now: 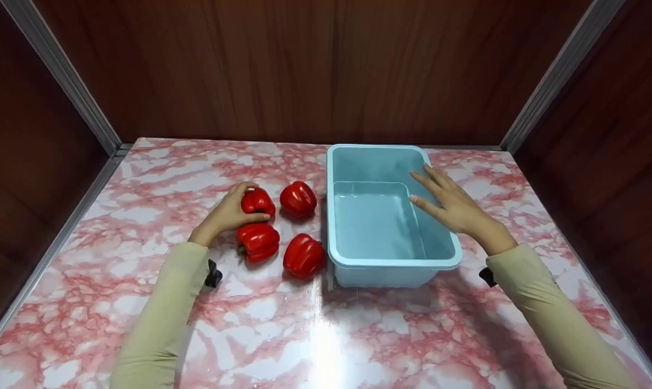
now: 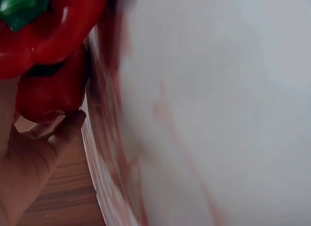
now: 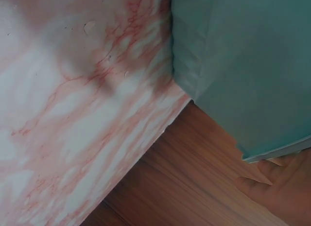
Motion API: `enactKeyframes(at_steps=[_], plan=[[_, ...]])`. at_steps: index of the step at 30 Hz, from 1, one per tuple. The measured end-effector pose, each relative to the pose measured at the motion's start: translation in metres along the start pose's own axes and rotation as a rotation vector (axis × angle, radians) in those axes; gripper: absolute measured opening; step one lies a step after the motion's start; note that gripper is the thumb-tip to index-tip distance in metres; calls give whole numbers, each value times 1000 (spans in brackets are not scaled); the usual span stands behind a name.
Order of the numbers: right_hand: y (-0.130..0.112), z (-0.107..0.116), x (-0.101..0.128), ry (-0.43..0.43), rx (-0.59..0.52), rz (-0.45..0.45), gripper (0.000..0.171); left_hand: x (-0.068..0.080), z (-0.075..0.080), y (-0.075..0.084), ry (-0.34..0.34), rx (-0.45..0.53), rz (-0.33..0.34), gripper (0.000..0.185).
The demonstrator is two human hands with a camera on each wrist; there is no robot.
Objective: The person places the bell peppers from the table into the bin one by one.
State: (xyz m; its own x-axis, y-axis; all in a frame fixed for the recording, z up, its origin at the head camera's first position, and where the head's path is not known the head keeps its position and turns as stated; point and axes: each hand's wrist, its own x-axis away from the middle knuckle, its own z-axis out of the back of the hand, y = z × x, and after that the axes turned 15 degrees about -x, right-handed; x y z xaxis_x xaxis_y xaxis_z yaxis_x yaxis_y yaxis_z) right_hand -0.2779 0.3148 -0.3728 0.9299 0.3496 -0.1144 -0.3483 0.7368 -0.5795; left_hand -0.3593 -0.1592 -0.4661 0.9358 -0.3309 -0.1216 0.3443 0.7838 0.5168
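Several red bell peppers lie in a cluster on the pink marbled table [image 1: 142,178]. My left hand [image 1: 239,208] grips the far-left pepper [image 1: 257,201], with the fingers over its top and the thumb on its near side. Close up in the left wrist view, that pepper [image 2: 48,95] sits against my thumb [image 2: 68,124], and a second pepper [image 2: 53,31] with a green stem lies beside it. My right hand [image 1: 447,202] rests with straight, spread fingers on the right rim of the light blue plastic tub [image 1: 390,259]. The tub holds nothing. The right wrist view shows the tub's outer wall [image 3: 243,65] and my fingertips [image 3: 277,187] at its rim.
Three more peppers [image 1: 298,198] [image 1: 257,241] [image 1: 303,255] lie between my left hand and the tub. Dark wood panels with metal corner strips [image 1: 66,75] wall in the table at the back and on both sides.
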Motion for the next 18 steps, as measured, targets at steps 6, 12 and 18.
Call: enactKeyframes(at_steps=[6, 12, 18], plan=[[0, 0, 0, -7, 6, 1, 60, 1, 0, -1, 4, 17, 0, 75], [1, 0, 0, 0, 7, 0, 60, 1, 0, 1, 7, 27, -5, 76], [1, 0, -1, 5, 3, 5, 60, 1, 1, -3, 43, 21, -33, 79]])
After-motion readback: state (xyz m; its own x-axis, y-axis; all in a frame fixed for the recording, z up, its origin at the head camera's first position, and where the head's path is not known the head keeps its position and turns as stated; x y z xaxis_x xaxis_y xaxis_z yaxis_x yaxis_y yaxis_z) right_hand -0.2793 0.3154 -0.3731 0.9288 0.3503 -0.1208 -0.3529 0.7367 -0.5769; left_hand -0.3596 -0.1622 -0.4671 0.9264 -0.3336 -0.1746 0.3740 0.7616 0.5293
